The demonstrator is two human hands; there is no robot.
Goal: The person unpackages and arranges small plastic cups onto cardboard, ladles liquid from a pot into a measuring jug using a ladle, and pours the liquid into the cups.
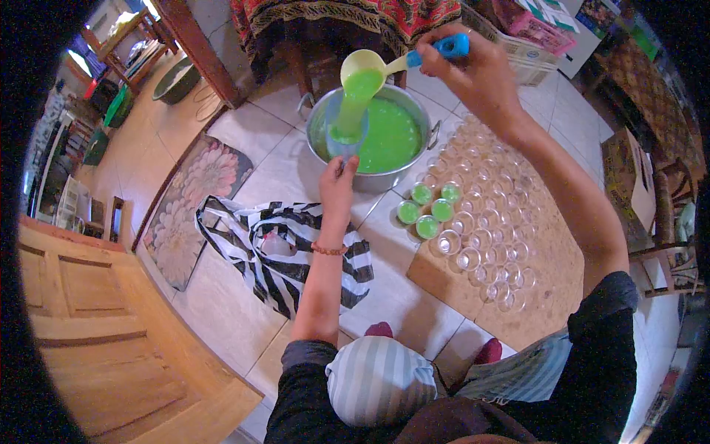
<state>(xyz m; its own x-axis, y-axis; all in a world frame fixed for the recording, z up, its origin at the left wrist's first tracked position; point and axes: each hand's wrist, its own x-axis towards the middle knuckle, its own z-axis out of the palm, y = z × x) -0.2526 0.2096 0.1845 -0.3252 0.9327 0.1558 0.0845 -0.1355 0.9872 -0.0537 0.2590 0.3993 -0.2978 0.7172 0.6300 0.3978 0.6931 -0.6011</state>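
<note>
My right hand [473, 74] grips the blue handle of a pale yellow ladle [360, 61], tilted above the pot. Green liquid runs from its bowl into a translucent cup [346, 142], whose handle my left hand [338, 181] holds over the pot's near left side. Below is a large metal pot [384, 179] with two side handles, holding bright green liquid [396, 137]. To the right of the pot, several small clear cups filled with green [427, 226] stand close together. Beside them are rows of clear cups [488, 218] without green liquid.
A brown board [532, 311] lies under the clear cups. Left of my left arm is a black-and-white striped plastic bag [259, 259], then a floral mat [203, 192]. A wooden door [126, 333] stands at lower left; a cloth-draped table [340, 22] is behind the pot.
</note>
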